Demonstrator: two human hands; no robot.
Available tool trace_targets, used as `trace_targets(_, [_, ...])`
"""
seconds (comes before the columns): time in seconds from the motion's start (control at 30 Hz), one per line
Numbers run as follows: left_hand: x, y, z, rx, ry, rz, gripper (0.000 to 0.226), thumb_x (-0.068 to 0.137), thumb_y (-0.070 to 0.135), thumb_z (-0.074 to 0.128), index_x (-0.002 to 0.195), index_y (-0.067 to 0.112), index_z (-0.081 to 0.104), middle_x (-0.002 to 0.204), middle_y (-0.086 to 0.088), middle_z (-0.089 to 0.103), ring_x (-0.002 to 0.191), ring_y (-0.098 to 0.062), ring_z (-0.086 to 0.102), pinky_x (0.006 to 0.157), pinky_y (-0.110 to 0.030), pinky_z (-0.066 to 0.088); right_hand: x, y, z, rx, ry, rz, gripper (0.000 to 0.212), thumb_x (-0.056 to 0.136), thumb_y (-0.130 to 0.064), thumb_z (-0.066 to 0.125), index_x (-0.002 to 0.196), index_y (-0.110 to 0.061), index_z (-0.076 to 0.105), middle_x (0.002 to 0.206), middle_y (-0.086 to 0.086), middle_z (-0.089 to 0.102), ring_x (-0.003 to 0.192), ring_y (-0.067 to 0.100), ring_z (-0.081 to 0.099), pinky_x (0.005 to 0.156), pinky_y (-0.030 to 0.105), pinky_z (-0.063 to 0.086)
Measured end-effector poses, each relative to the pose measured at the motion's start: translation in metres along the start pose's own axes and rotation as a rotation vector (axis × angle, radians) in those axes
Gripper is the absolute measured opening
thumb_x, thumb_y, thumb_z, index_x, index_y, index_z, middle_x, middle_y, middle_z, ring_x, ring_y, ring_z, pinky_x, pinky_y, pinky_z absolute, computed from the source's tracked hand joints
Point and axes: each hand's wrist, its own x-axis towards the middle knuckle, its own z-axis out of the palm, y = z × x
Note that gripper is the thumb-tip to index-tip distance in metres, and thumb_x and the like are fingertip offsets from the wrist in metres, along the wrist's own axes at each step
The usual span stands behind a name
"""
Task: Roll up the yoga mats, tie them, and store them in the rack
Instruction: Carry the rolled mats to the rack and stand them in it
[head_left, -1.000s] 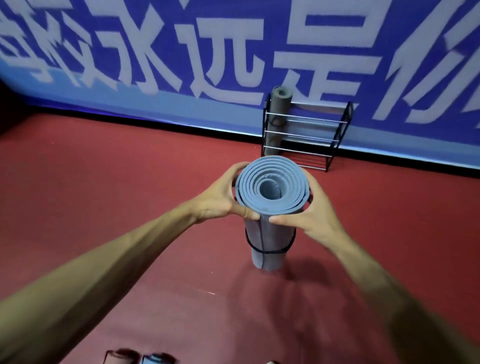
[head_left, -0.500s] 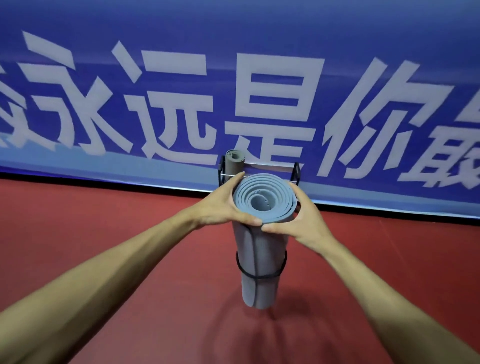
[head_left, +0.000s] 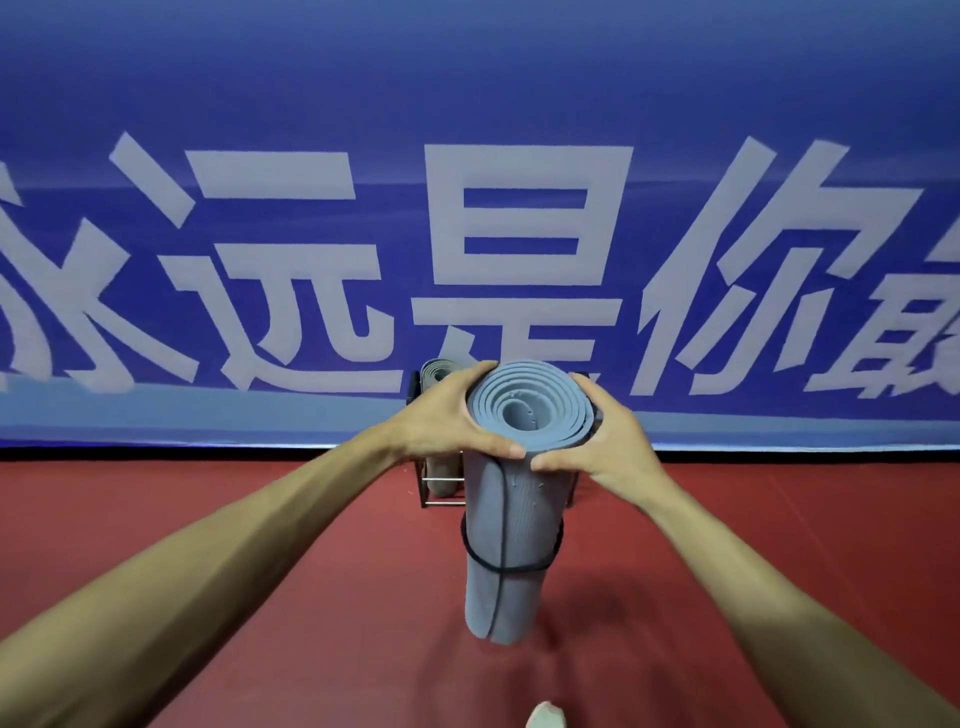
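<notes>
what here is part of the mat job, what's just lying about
Job: blue-grey rolled foam yoga mat, black cord tied round it, black metal rack, grey rolled mat in the rack.
Just around: blue wall banner with white characters, red floor, pale shoe tip.

Rolled mat (head_left: 511, 540) before rack (head_left: 427, 486)

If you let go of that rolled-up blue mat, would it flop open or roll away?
Probably not flop open: a black strap circles the rolled mat. It looks light, since the left hand and right hand hold it up by its top end alone. Being round, laid on the red floor it might roll.
</notes>
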Motion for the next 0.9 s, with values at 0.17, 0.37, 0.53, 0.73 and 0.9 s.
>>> trace_targets(0.17, [0.098, -0.021, -0.024, -0.026, 0.009, -0.093, 0.098, 0.06, 0.011, 0.09, 0.141, 0.018, 0.035, 0.124, 0.018, 0.057, 0.113, 0.007, 0.055, 0.094, -0.012, 0.045, 0.1, 0.037, -0.024, 0.011, -0.038, -0.005, 0.09, 0.039, -0.035, 0.095, 0.121, -0.036, 0.059, 0.108, -0.018, 0.069, 0.105, 0.002, 0.063, 0.095, 0.034, 0.051])
trace_targets(0.37, [0.206, -0.019, -0.053, -0.019, 0.094, -0.11, 0.071, 0.062, 0.007, 0.088, 0.112, 0.038, 0.049, 0.104, 0.028, 0.064, 0.101, 0.014, 0.058, 0.082, -0.005, 0.043, 0.216, 0.065, -0.056, 0.029, -0.065, 0.012, 0.097, 0.04, -0.032, 0.097, 0.128, -0.032, 0.056, 0.112, -0.016, 0.068, 0.109, -0.002, 0.059, 0.098, 0.027, 0.048])
trace_targets(0.53, [0.271, -0.028, -0.08, -0.046, 0.144, -0.098, 0.087, 0.059, 0.011, 0.09, 0.131, 0.03, 0.047, 0.111, 0.025, 0.061, 0.102, 0.016, 0.056, 0.082, -0.005, 0.044, 0.29, 0.079, -0.063, 0.043, -0.075, 0.003, 0.086, 0.044, -0.021, 0.097, 0.114, -0.047, 0.054, 0.107, -0.027, 0.066, 0.105, -0.01, 0.057, 0.089, 0.018, 0.047])
trace_targets(0.73, [0.342, -0.051, -0.128, -0.033, 0.151, -0.018, 0.073, 0.063, 0.001, 0.086, 0.113, 0.039, 0.049, 0.107, 0.024, 0.06, 0.095, 0.02, 0.056, 0.079, -0.002, 0.043, 0.377, 0.086, -0.056, -0.028, -0.091, -0.027, 0.092, 0.043, -0.035, 0.096, 0.125, -0.039, 0.054, 0.114, -0.022, 0.065, 0.11, -0.003, 0.057, 0.093, 0.025, 0.048])
trace_targets(0.9, [0.394, -0.065, -0.176, -0.043, 0.086, 0.023, 0.069, 0.064, 0.004, 0.086, 0.111, 0.038, 0.048, 0.105, 0.025, 0.059, 0.094, 0.021, 0.055, 0.075, -0.001, 0.042, 0.442, 0.082, -0.048, -0.055, -0.078, -0.012, 0.083, 0.048, -0.026, 0.096, 0.117, -0.044, 0.052, 0.109, -0.024, 0.065, 0.102, -0.012, 0.057, 0.079, 0.004, 0.044])
